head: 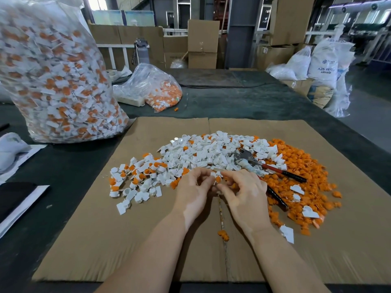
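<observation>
Head view: left hand (193, 192) and right hand (244, 194) each close their grip on one cap (218, 179), pinching it over the cardboard (101, 240), beside the pile (211, 153).

A tall clear bag (59, 81) stuffed with white-and-orange pieces stands at the far left corner of the cardboard sheet (84, 240), a smaller bag (156, 87) slumps behind it, red-handled pliers (250, 160) lie on the sheet, cardboard boxes (202, 44) stacked beyond

Beyond your dark green table (232, 98), stacked cardboard boxes (202, 44) flank a grey steel column (241, 32); white resin sacks (321, 62) stand on the concrete floor (370, 123) to your right.
</observation>
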Available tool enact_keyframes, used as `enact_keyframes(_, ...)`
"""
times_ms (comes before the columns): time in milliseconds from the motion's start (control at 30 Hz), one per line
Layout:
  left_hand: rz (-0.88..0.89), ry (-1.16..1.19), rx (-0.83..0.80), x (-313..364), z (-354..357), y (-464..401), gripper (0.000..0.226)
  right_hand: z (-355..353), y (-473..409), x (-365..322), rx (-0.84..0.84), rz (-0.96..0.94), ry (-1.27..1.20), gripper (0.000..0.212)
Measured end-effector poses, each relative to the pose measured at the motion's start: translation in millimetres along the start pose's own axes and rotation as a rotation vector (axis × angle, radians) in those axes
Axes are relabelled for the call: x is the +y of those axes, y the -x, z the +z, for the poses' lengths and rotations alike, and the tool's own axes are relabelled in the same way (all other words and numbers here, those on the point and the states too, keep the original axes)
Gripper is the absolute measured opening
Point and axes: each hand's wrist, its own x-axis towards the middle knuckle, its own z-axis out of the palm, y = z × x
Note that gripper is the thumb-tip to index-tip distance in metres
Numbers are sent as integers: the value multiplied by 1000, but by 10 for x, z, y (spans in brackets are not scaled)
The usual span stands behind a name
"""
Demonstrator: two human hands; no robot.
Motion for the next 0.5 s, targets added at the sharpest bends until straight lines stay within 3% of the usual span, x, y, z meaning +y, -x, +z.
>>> enact_keyframes(500,33,-67,-14,-3,6,1,12,8,-17,13,-2,-7,12,19)
